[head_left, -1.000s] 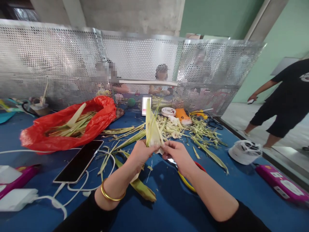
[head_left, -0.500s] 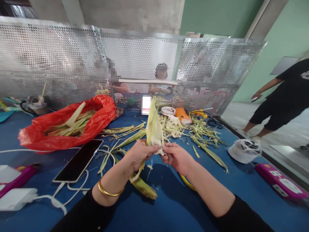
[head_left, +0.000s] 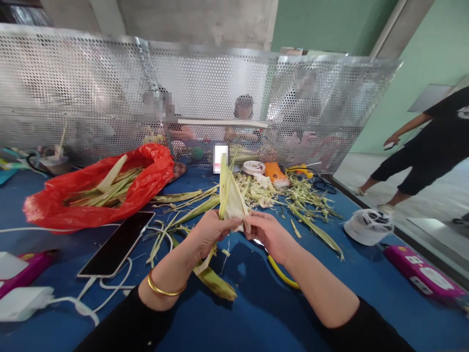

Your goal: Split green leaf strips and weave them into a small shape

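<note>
A pale green corn husk (head_left: 232, 198) stands up between my hands, its pointed tips upward. My left hand (head_left: 214, 230) is closed round its lower left side, the thumb across the whitish base. With thumb and fingers, my right hand (head_left: 266, 232) pinches the base's right edge. Below my left hand a thicker greenish husk piece (head_left: 216, 283) lies on the blue table (head_left: 256, 322). Under my right wrist a yellow curved handle (head_left: 282, 274) shows; a shiny bit of metal is partly hidden by that hand.
At left are a red plastic bag (head_left: 88, 215) of husks and a phone (head_left: 117, 244) on a white cable. Husk scraps (head_left: 256, 190) and a tape roll (head_left: 253, 168) lie behind my hands. A white spool (head_left: 366, 227) is right. A perforated metal screen (head_left: 208, 73) stands behind; a person (head_left: 425, 132) stands at right.
The husk leans slightly and its base is drawn wider between my hands. More of the yellow handle shows below my right hand. The person at right has shifted a leg.
</note>
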Demonstrator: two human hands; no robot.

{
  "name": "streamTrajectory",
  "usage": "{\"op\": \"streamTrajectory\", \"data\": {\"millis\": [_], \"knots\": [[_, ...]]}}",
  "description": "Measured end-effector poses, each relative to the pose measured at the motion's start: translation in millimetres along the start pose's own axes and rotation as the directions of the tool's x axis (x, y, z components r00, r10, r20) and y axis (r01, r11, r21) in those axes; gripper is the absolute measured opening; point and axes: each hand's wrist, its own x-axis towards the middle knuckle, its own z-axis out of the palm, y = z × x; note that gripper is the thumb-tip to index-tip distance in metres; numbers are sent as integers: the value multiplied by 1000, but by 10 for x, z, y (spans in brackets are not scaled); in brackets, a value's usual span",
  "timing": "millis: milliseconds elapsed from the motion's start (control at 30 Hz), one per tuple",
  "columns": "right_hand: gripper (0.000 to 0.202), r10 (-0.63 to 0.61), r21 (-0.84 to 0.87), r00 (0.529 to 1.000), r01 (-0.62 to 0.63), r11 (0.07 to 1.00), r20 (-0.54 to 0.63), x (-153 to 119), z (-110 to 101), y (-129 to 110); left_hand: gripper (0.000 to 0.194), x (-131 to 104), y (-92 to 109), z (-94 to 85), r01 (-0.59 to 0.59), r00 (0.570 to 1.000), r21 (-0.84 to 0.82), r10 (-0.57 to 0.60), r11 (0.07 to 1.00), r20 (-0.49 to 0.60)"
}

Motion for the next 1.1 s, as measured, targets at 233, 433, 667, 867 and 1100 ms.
{"op": "streamTrajectory", "data": {"millis": [233, 433, 667, 867, 1100], "knots": [[30, -231, -272, 965, 191, 943, -124, -8, 35, -2, 20, -37, 17, 73, -38, 999, 153, 43, 987, -32], [28, -165, -215, 979, 136, 967, -122, 10, -2, -21, 15, -37, 1, 62, -35, 999, 156, 37, 987, -14], [29, -213, -322, 975, 183, 929, -59, 14, 17, 23, 23, -44, 16, 111, -36, 993, -93, 25, 995, -116], [25, -92, -191, 996, 89, 978, -8, -32, 0, -68, 32, -13, 5, 57, -18, 998, -96, 13, 995, -57], [33, -177, -324, 984, 166, 932, -4, -30, -6, -77, 32, 9, -58, 21, -14, 1000, 15, 13, 1000, 22]]}}
